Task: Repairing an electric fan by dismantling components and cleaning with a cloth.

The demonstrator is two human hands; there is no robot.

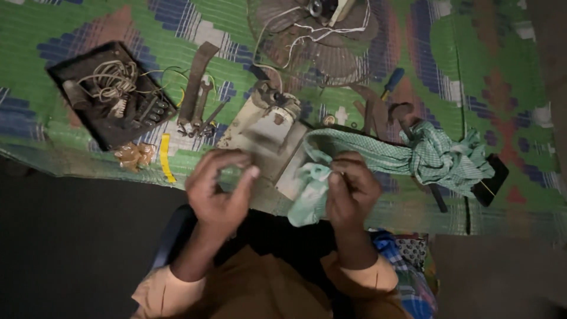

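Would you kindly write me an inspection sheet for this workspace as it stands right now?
Surface: patterned green woven mat.
Job's things: green checked cloth, one end gripped by the right hand; pale metal part beyond both hands.
Clutter: spanners, blue-handled screwdriver, yellow strip, fan guard.
Grippers: left hand curled, seemingly empty.
Cables: coiled wire on the dark box; white wires across the guard.
Surroundings: dark floor.

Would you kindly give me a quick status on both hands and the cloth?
Left hand empty, fingers curled. Right hand pinching green checked cloth. Cloth trails right across mat, knotted. Metal part just beyond hands.
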